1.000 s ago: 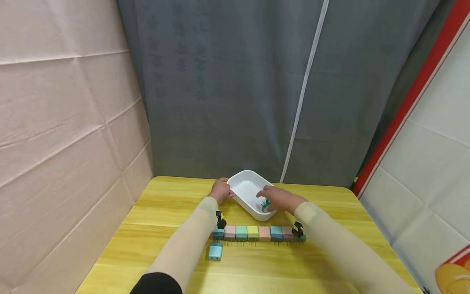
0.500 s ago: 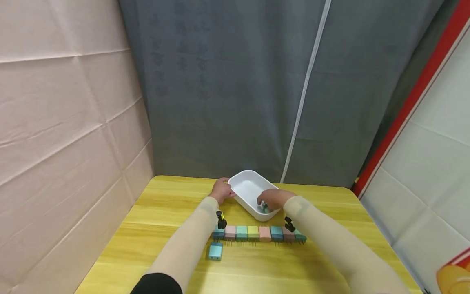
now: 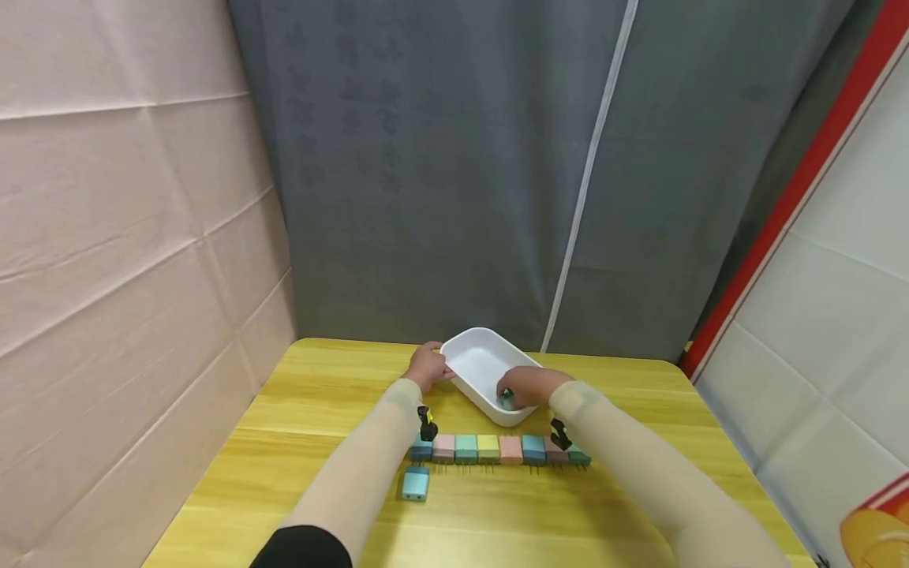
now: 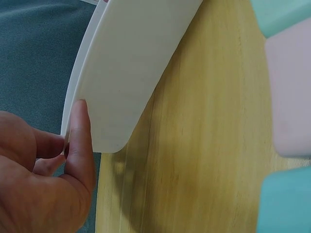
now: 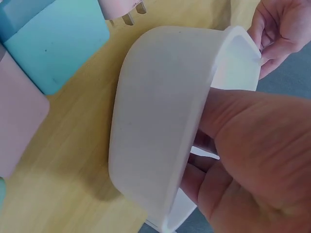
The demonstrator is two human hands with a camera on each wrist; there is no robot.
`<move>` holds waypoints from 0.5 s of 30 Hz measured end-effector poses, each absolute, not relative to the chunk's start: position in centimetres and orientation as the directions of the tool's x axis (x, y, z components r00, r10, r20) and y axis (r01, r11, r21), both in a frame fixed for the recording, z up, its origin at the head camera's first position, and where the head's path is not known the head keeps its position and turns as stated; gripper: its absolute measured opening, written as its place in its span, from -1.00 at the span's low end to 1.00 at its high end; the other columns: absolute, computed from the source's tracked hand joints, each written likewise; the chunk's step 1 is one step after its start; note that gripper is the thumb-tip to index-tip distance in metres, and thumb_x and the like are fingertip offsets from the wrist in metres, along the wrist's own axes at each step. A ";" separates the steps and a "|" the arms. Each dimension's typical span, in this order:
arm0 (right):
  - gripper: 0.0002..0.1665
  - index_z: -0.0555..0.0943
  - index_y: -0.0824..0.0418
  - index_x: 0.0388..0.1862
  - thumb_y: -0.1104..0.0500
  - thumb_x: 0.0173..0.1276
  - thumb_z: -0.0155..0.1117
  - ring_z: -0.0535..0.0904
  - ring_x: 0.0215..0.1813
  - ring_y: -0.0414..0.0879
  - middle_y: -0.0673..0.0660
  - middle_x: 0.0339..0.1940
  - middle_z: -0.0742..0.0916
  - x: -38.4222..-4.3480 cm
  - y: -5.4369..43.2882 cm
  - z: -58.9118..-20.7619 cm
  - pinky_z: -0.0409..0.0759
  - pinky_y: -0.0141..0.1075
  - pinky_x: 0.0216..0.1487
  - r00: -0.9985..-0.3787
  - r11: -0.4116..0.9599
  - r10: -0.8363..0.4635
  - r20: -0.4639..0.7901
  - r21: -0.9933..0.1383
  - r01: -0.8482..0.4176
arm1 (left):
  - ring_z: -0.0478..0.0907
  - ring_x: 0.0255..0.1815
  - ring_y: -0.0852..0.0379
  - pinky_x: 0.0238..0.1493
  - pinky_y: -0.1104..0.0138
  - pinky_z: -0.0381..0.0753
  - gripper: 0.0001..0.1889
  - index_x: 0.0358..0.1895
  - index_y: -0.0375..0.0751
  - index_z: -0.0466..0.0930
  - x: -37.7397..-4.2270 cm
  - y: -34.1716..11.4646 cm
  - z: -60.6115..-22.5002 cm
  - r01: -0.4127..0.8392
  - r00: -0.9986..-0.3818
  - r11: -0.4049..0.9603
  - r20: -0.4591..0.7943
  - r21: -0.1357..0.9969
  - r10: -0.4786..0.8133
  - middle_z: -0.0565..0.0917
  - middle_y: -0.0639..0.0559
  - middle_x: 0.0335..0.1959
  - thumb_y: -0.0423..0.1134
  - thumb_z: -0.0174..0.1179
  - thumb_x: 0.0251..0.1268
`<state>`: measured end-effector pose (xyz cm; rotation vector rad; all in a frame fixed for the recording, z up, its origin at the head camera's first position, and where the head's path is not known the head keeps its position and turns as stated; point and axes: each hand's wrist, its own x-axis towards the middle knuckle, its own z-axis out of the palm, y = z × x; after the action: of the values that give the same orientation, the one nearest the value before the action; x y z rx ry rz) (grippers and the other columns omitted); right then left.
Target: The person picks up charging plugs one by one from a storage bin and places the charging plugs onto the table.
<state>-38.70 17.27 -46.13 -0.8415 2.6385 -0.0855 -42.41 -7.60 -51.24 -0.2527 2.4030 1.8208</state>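
My left hand [image 3: 426,368] pinches the rim of a white plastic tub [image 3: 477,356] at its left corner. In the left wrist view the thumb and fingers [image 4: 80,145] lie on either side of that rim. My right hand [image 3: 531,386] reaches over the tub's near right wall, with its fingers down inside. They hold a small green plug charger [image 3: 507,400], mostly covered by the hand. From the right wrist view the tub wall [image 5: 155,107] hides the fingertips and the charger.
A row of pastel plug chargers [image 3: 488,449], prongs towards me, lies in front of the tub on the wooden table [image 3: 298,442]. One light blue charger [image 3: 415,483] lies nearer, below the row's left end. A grey curtain [image 3: 440,197] hangs behind the table.
My right hand has moved down into the tub and closed its fingers on the green charger. My left hand stays on the rim, and the row has not moved.
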 end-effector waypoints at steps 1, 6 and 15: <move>-0.65 0.83 0.10 0.21 0.26 0.49 0.53 0.57 0.06 0.01 0.06 0.10 0.82 -38.7 17.3 -46.2 0.62 -0.02 0.44 -0.756 0.821 -0.569 -0.324 -0.174 -0.543 | 0.75 -0.24 0.03 -0.04 0.25 0.88 -0.40 0.61 -0.33 0.42 -42.4 -7.6 -51.2 -0.201 -0.980 0.266 -0.192 0.943 -0.061 0.67 -0.40 0.28 -0.53 0.01 0.53; -0.65 0.84 0.13 0.21 0.26 0.48 0.54 0.59 0.04 -0.01 0.07 0.10 0.83 -38.7 17.3 -46.7 0.63 -0.02 0.46 -0.758 0.816 -0.578 -0.302 -0.181 -0.550 | 0.76 -0.20 0.00 -0.01 0.22 0.88 -0.40 0.61 -0.35 0.42 -42.2 -7.5 -51.1 -0.200 -0.980 0.256 -0.193 0.946 -0.054 0.65 -0.42 0.32 -0.55 0.01 0.53; -0.64 0.82 0.09 0.25 0.22 0.50 0.52 0.59 -0.02 -0.05 0.04 0.05 0.82 -39.2 17.3 -48.2 0.68 -0.10 0.36 -0.767 0.808 -0.588 -0.255 -0.153 -0.569 | 0.76 -0.19 -0.01 -0.12 0.30 0.88 -0.40 0.60 -0.36 0.43 -42.3 -7.3 -51.3 -0.203 -0.979 0.257 -0.196 0.945 -0.050 0.65 -0.42 0.32 -0.54 0.02 0.53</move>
<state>-39.24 17.26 -48.16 -0.8862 2.7041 -0.0958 -42.30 -7.31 -51.26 -0.2414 2.3877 1.8254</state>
